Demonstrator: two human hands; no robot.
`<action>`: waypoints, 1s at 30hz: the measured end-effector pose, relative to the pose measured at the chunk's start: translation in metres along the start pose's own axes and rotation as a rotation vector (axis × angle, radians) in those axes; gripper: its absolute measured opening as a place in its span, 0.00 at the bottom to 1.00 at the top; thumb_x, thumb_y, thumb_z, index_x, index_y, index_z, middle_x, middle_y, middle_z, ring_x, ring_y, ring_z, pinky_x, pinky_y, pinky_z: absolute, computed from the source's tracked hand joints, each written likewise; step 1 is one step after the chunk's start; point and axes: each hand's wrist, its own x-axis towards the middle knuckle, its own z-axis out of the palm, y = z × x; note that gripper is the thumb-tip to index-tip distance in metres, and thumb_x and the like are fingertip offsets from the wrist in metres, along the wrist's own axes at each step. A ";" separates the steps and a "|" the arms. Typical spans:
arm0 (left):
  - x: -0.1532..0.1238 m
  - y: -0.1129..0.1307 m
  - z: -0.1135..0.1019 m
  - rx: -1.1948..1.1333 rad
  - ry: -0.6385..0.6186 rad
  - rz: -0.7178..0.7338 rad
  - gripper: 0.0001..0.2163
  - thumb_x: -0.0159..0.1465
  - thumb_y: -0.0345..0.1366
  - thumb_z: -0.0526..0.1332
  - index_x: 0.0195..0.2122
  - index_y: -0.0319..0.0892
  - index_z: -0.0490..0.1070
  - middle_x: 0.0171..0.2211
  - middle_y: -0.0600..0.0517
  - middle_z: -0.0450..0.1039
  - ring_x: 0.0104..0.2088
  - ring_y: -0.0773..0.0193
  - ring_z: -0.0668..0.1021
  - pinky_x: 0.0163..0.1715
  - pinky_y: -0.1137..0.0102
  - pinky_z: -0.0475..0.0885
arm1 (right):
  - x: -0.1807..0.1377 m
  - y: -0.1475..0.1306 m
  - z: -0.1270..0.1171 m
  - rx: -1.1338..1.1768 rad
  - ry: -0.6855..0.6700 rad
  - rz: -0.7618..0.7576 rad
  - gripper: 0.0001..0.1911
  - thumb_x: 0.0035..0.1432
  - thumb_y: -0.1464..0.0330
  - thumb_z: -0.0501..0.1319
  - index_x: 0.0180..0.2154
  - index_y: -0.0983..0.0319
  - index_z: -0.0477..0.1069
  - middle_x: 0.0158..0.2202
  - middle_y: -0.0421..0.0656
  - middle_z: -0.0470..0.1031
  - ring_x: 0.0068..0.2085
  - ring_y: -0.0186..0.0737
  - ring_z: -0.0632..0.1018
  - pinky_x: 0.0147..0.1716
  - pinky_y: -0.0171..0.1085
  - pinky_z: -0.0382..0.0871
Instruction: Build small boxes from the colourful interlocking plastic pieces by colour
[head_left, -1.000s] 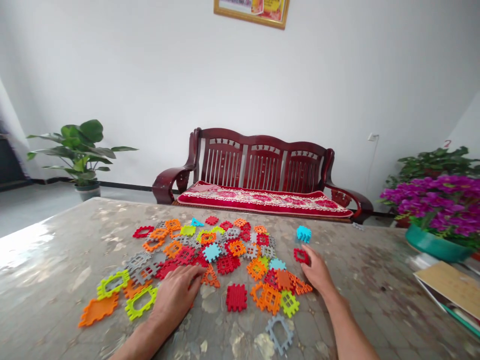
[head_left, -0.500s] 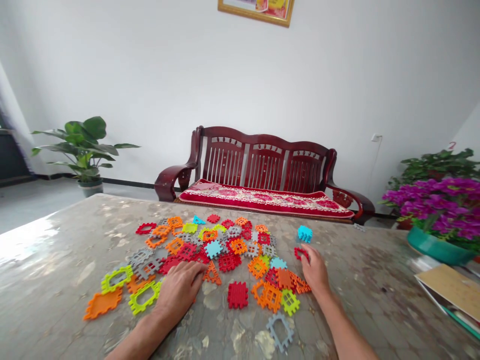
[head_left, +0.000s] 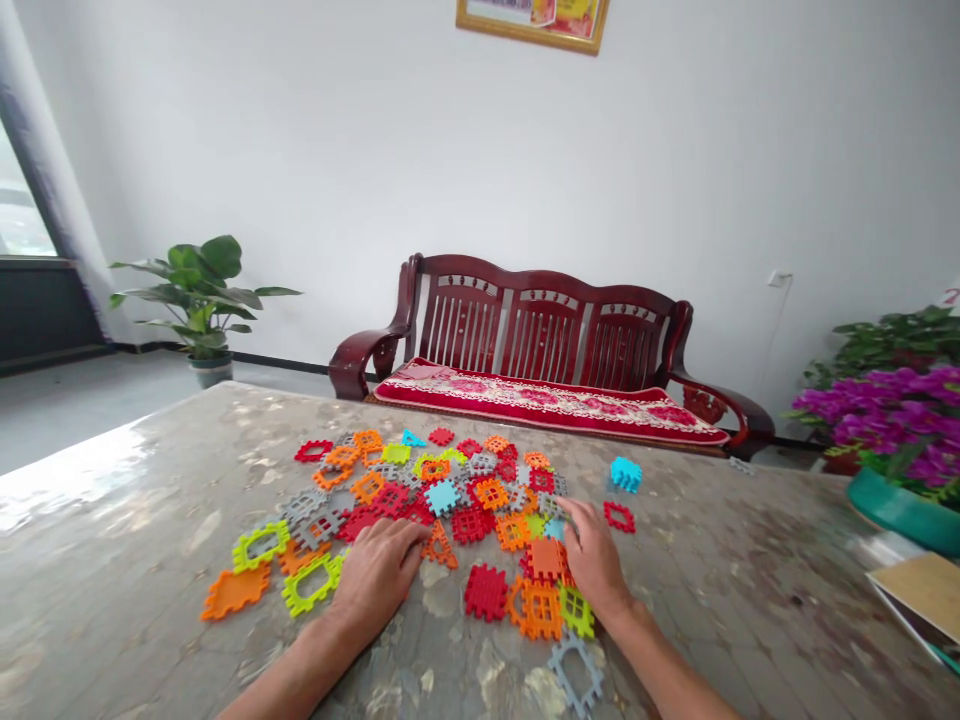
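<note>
A spread-out pile of plastic interlocking building tiles in several colours covers the middle of the table. My left hand [head_left: 379,568] rests palm down at its near edge, fingers laid out and nothing visibly held. Beside its thumb lies an orange triangular tile [head_left: 439,546]; a lime frame tile [head_left: 311,585] is at its wrist side. My right hand [head_left: 598,562] reaches over the pile's right side, index finger stretched toward a grey tile [head_left: 550,504] and a light-blue tile [head_left: 554,530]. To its right, a red frame tile [head_left: 619,517] lies loose, with a bright-blue tile stack [head_left: 625,474] beyond.
Nearest me on the table [head_left: 720,600] are a dark-red square tile [head_left: 486,592] and a grey frame tile [head_left: 576,674]. Purple flowers in a teal pot [head_left: 896,505] and a notebook [head_left: 919,590] stand at the right. A wooden bench [head_left: 544,310] is behind.
My right hand has let go of the red frame tile and moved left over the pile. My left hand stays in place on the pile. The view has turned slightly left.
</note>
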 end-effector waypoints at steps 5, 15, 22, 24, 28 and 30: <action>0.001 -0.001 0.002 0.009 -0.007 -0.010 0.11 0.65 0.35 0.55 0.40 0.50 0.77 0.40 0.53 0.79 0.43 0.60 0.76 0.45 0.66 0.66 | -0.016 -0.059 -0.011 -0.063 -0.277 -0.164 0.16 0.58 0.64 0.60 0.48 0.56 0.74 0.47 0.44 0.77 0.49 0.46 0.72 0.52 0.45 0.64; 0.001 -0.004 0.005 0.026 -0.003 0.012 0.11 0.66 0.37 0.54 0.40 0.51 0.77 0.39 0.53 0.79 0.42 0.60 0.76 0.44 0.66 0.66 | -0.039 -0.090 0.007 -0.098 -0.399 -0.228 0.33 0.46 0.58 0.71 0.55 0.52 0.69 0.48 0.43 0.76 0.49 0.49 0.70 0.52 0.48 0.61; 0.002 -0.003 0.003 0.037 -0.038 0.000 0.12 0.65 0.36 0.53 0.40 0.51 0.77 0.39 0.53 0.79 0.42 0.59 0.76 0.43 0.65 0.65 | -0.008 -0.042 -0.017 0.048 -0.142 -0.152 0.26 0.52 0.67 0.64 0.54 0.56 0.69 0.50 0.45 0.76 0.51 0.47 0.73 0.52 0.47 0.66; 0.003 -0.003 0.003 0.034 -0.041 0.003 0.12 0.65 0.36 0.53 0.40 0.51 0.77 0.39 0.54 0.79 0.42 0.59 0.76 0.44 0.65 0.66 | 0.005 -0.004 -0.028 0.024 -0.023 -0.078 0.25 0.52 0.65 0.63 0.53 0.57 0.70 0.50 0.46 0.76 0.51 0.48 0.74 0.53 0.49 0.66; 0.003 -0.003 0.002 0.023 -0.033 0.006 0.11 0.65 0.35 0.54 0.39 0.52 0.77 0.39 0.54 0.79 0.42 0.60 0.76 0.43 0.66 0.66 | 0.015 0.083 -0.049 -0.042 0.086 0.129 0.26 0.51 0.60 0.61 0.52 0.59 0.71 0.50 0.48 0.76 0.50 0.49 0.76 0.53 0.50 0.67; 0.002 -0.003 0.002 0.019 -0.031 0.005 0.11 0.65 0.35 0.54 0.38 0.52 0.77 0.39 0.54 0.79 0.42 0.60 0.76 0.44 0.66 0.66 | 0.013 0.114 -0.056 -0.086 0.096 0.176 0.27 0.51 0.60 0.60 0.53 0.60 0.70 0.51 0.48 0.76 0.51 0.49 0.75 0.54 0.50 0.66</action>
